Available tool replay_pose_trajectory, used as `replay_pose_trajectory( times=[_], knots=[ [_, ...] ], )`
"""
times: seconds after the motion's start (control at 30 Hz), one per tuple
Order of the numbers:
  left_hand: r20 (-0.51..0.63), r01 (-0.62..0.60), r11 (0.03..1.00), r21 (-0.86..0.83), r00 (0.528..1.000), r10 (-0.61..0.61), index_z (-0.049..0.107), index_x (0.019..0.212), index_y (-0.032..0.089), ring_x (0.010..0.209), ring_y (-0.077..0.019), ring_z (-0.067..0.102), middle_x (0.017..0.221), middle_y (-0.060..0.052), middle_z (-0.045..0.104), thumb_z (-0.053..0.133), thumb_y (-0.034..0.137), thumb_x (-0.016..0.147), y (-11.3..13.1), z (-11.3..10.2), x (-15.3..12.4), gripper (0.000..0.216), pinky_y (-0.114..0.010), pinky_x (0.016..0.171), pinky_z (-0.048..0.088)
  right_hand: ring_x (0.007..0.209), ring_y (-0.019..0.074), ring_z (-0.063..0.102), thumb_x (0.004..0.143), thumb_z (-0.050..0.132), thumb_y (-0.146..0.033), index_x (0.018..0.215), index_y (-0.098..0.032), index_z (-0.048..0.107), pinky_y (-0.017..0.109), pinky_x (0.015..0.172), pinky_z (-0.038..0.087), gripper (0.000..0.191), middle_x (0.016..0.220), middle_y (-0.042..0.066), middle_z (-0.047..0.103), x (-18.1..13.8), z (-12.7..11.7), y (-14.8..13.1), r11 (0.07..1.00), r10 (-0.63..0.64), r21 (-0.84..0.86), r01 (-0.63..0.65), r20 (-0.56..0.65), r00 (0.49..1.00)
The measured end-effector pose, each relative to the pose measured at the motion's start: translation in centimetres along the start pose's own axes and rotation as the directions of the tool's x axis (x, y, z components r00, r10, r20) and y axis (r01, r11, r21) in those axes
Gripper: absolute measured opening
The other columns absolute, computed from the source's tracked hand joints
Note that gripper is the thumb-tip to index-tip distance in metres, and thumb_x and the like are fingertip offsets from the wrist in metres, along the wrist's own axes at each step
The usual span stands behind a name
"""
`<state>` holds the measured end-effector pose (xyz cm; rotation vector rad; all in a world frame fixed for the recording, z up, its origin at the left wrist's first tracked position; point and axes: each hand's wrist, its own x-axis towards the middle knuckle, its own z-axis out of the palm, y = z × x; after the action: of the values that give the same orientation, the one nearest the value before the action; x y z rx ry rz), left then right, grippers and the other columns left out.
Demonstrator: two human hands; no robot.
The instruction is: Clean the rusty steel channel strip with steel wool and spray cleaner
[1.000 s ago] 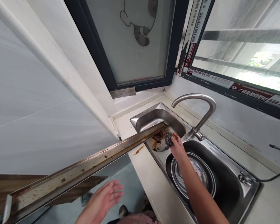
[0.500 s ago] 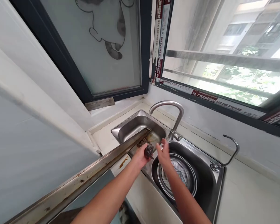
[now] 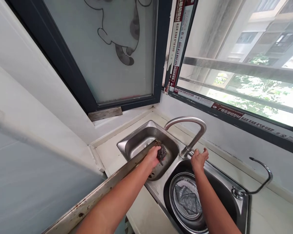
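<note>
My left hand is closed around a dark steel wool scrubber over the small left sink basin. Beneath that hand and forearm runs a long, stained metal channel, its far end resting in the basin. My right hand is beside the base of the curved faucet, right by its lever. Its thumb and fingers are apart; whether it touches the lever I cannot tell. Brown water or residue lies near the bottom of the small basin.
In the larger right basin sit round metal pans and a perforated strainer with a grey cloth-like piece on it. A thin curved tap stands at the right. An opened frosted window hangs above the left counter.
My right hand has moved right, from beside the scrubber to the faucet lever. My left hand, with the scrubber, is now further over the small basin. The view has shifted slightly.
</note>
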<state>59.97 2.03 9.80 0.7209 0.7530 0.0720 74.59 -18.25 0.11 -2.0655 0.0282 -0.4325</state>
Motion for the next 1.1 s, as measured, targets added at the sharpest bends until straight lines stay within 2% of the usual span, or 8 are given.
replay_pose_trajectory(
  times=[0.23,0.5,0.67,0.87,1.1],
  knots=[
    [-0.016,0.042,0.997,-0.060,0.999,-0.043,0.061,0.104,0.016,0.064,-0.0115,0.057,0.083,0.001,0.062,0.060,0.035,0.093,0.8,0.0,2.4,0.022,-0.028,0.060,0.050,0.138,0.0358,0.030,0.089,0.042,-0.047,0.144,-0.012,0.030,0.057,0.113,0.028,0.066,0.140,0.022,0.036,0.3,-1.2,-0.4,0.999,0.044,-0.019,-0.043,0.038,0.998],
    [-0.003,0.161,0.985,-0.059,0.987,-0.162,0.059,0.110,0.017,0.067,-0.0134,0.059,0.084,0.000,0.062,0.056,0.037,0.094,1.0,0.1,3.4,0.026,-0.029,0.060,0.050,0.132,0.0361,0.039,0.086,0.044,-0.053,0.141,-0.015,0.034,0.059,0.110,0.031,0.068,0.138,0.020,0.041,0.4,-1.8,-0.3,1.000,-0.019,-0.020,0.020,0.068,0.998],
    [0.015,0.235,0.970,-0.060,0.972,-0.234,0.060,0.104,0.016,0.068,-0.0152,0.061,0.083,-0.003,0.064,0.053,0.041,0.095,1.1,0.2,4.0,0.028,-0.031,0.060,0.051,0.130,0.0364,0.042,0.086,0.042,-0.056,0.141,-0.018,0.036,0.062,0.107,0.033,0.068,0.135,0.019,0.045,0.4,-1.9,-0.4,0.999,-0.029,-0.038,0.032,0.069,0.997],
    [-0.010,0.240,0.966,-0.099,0.970,-0.242,0.061,0.103,0.016,0.071,-0.0143,0.062,0.086,-0.002,0.066,0.055,0.040,0.095,0.5,0.4,5.3,0.027,-0.033,0.067,0.054,0.131,0.0345,0.042,0.087,0.042,-0.056,0.142,-0.018,0.037,0.058,0.106,0.038,0.067,0.135,0.019,0.044,0.5,-2.0,-0.3,0.999,-0.043,-0.022,0.045,0.096,0.994],
    [-0.006,0.280,0.950,-0.134,0.959,-0.284,0.062,0.105,0.015,0.072,-0.0154,0.063,0.087,-0.004,0.066,0.055,0.040,0.095,0.1,0.3,6.0,0.028,-0.033,0.066,0.055,0.130,0.0334,0.046,0.088,0.043,-0.059,0.143,-0.016,0.035,0.056,0.110,0.033,0.071,0.136,0.019,0.045,0.3,-2.3,1.0,1.000,0.010,0.014,-0.012,0.127,0.992]
  ],
)
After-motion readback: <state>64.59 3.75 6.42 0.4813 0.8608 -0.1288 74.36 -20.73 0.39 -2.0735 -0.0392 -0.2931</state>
